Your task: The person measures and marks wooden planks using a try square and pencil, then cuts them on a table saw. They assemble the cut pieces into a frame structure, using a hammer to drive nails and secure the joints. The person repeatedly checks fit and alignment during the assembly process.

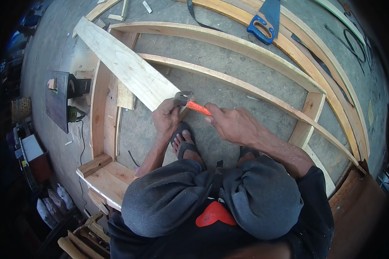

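Observation:
My right hand [235, 124] grips a claw hammer [198, 107] by its orange handle. The hammer's dark metal head lies over the near end of a wide pale board [125, 64], right beside my left hand [166, 117]. That hand is closed at the board's end, its fingers curled; what they pinch, if anything, is hidden. The board slants from the far left toward me, across the left part of a wooden frame [220, 38]. A long thin rail [229, 83] runs through the frame, passing beyond both hands.
A blue-handled handsaw [263, 26] rests on long curved-looking planks [339, 101] at the far right. To the left stands a dark flat-topped power tool [58, 101] with a cord. My sandalled foot [186, 144] is inside the frame. A brown wooden piece [356, 211] stands at the near right.

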`<state>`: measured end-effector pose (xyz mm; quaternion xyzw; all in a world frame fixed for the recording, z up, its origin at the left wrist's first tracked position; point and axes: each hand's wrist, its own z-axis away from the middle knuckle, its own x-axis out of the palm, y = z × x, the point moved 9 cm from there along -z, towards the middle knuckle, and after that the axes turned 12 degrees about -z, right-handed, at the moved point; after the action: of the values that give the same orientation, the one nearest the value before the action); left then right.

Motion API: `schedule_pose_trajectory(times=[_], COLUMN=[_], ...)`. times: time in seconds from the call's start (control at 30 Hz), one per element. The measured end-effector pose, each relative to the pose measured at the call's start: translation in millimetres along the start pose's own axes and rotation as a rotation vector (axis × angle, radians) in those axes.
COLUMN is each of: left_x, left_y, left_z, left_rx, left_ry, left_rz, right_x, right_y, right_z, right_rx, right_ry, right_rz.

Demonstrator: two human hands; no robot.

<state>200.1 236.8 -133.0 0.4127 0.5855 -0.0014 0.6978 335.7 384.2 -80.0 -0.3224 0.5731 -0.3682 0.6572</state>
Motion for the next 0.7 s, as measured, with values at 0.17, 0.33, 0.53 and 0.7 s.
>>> schedule_pose_trajectory(times=[0.17,0.33,0.53,0.7], left_x=[-1,2,-1,8], left_y=[6,2,14,5], left_z=[2,6,2,2], left_rx=[0.066,0.033,0.105,0.026], left_ry=[0.024,-0.023,-0.006,-0.078], left_rz=[-0.062,-0.107,-0.138,-0.164], right_x=[-13,-14,2,0], right_y=[-8,-12,12,18], right_z=[0,-5,-6,-2], right_rx=[-0.041,-0.024,0.134,0.115], right_ry=[0.112,0.056,-0.099,-0.017], right_rz=[-0.109,0.003,0.076,-0.052])
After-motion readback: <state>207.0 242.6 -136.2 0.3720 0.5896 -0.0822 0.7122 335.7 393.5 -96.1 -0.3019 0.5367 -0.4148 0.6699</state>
